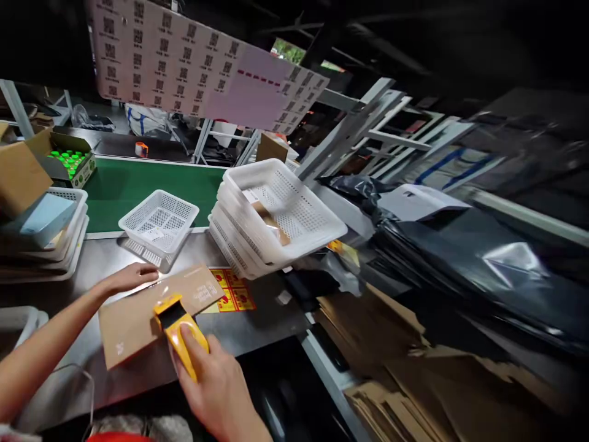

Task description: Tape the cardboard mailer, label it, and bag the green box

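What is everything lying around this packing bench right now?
Flat cardboard mailer: one, brown, on the grey bench under both hands.
Handheld scanner: one, yellow, resting on the mailer.
Warning stickers: one sheet, yellow and red, beside the mailer.
Single basket: one, white, at the belt's edge.
Basket stack: several, white, tilted, bench centre.
Conveyor belt: one, green, behind the bench.
Box of bottles: one, green caps, far left.
Plastic bags: pile, black, right.
Flattened cartons: pile, brown, lower right.
Left hand: flat on the mailer's edge.
Right hand: gripping the scanner.
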Available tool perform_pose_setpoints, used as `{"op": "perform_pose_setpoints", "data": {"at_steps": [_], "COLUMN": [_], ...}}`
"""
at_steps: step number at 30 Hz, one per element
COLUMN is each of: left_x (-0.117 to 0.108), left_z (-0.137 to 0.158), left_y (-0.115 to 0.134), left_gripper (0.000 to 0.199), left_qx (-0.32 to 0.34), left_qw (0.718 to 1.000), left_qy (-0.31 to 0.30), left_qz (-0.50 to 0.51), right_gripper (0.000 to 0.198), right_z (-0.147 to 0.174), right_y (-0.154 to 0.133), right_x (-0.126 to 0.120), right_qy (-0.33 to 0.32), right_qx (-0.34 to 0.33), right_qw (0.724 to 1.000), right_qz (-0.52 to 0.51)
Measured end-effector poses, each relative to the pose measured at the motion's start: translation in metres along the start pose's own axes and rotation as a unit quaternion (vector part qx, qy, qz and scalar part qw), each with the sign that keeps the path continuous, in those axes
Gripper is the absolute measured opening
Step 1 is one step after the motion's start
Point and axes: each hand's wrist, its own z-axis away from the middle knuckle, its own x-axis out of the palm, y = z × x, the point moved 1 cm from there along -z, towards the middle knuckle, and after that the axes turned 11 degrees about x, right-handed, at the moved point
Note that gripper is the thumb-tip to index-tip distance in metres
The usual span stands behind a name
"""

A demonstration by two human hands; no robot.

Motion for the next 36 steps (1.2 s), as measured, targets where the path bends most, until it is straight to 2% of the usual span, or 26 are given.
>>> {"op": "perform_pose_setpoints", "data": {"at_steps": [2,4,6,8,10,12,14,16,18,19,21,23,27,30,36], "left_x": [0.003,0.021,0.036,0.031,0.007,-0.03,-0.066,-0.094,-0.107,-0.108,-0.105,-0.101,-0.097,-0.098,-0.095], "left_z": [0.042,0.075,0.09,0.085,0.068,0.049,0.034,0.028,0.029,0.031,0.038,0.044,0.048,0.045,0.042], "left_y": [0.016,0.028,0.035,0.039,0.04,0.039,0.033,0.022,0.003,-0.01,-0.039,-0.068,-0.108,-0.115,-0.103], "left_gripper": [0.099,0.131,0.135,0.124,0.119,0.121,0.12,0.11,0.1,0.097,0.095,0.088,0.075,0.069,0.055], "left_qx": [0.058,0.05,0.018,-0.016,-0.042,-0.059,-0.073,-0.089,-0.13,-0.161,-0.232,-0.289,-0.341,-0.349,-0.35], "left_qw": [0.997,0.981,0.958,0.948,0.946,0.953,0.976,0.991,0.99,0.98,0.944,0.918,0.918,0.921,0.924], "left_qy": [0.007,0.063,0.083,0.053,0.007,-0.011,0.016,0.045,0.04,0.025,0.016,0.047,0.079,0.082,0.092], "left_qz": [-0.048,-0.179,-0.273,-0.313,-0.321,-0.297,-0.204,-0.086,0.047,0.111,0.232,0.266,0.186,0.154,0.127], "right_gripper": [0.062,0.061,0.058,0.059,0.064,0.066,0.062,0.061,0.062,0.063,0.064,0.063,0.063,0.065,0.062], "right_z": [-0.026,-0.043,-0.053,-0.056,-0.047,-0.026,0.002,0.029,0.047,0.052,0.053,0.044,0.015,-0.006,-0.044], "right_y": [-0.029,-0.052,-0.064,-0.064,-0.052,-0.026,0.012,0.053,0.086,0.097,0.105,0.101,0.088,0.081,0.051], "right_x": [-0.029,-0.055,-0.071,-0.072,-0.055,-0.021,0.025,0.077,0.126,0.146,0.173,0.18,0.16,0.145,0.131], "right_qy": [-0.044,-0.077,-0.092,-0.085,-0.066,-0.05,-0.046,-0.06,-0.109,-0.134,-0.171,-0.18,-0.184,-0.198,-0.224], "right_qx": [0.026,0.037,0.04,0.038,0.031,0.016,0.004,0.025,0.069,0.088,0.103,0.097,0.072,0.058,0.024], "right_qw": [0.998,0.996,0.994,0.996,0.997,0.998,0.995,0.992,0.987,0.984,0.977,0.975,0.973,0.97,0.969], "right_qz": [0.03,0.037,0.032,0.018,-0.005,-0.041,-0.083,-0.107,-0.091,-0.081,-0.076,-0.089,-0.123,-0.129,-0.1]}}
